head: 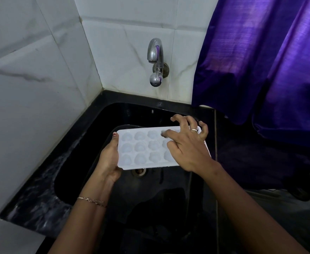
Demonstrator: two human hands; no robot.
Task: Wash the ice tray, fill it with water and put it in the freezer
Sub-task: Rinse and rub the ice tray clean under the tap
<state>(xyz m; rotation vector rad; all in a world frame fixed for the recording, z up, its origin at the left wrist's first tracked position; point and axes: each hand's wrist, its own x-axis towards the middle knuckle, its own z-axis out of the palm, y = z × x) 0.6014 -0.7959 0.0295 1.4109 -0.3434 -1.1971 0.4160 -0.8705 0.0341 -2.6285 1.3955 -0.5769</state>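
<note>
Tray [141, 149] is held level over the sink [168, 189] at centre frame, directly above the drain [139, 172] and resting on nothing. Left grip [108, 158] clasps the tray's short left end, palm under it and one fingertip hooked over the far corner. Right grip [187, 143] lies on top of the right half with fingers spread and arched, index tip in a cavity, apparently rubbing rather than clasping. No stream is visible at the tap [156, 52], upper centre. Risk 1: only the left end is truly held, so downward rubbing on the right could lever the tray out of a wet clasp and into the sink. Risk 2: cavities under the right palm are hidden and may go unwashed. Risk 3: once filled, any tilt will spill. Curtain [260, 61] at upper right hangs close enough to catch splash.
</note>
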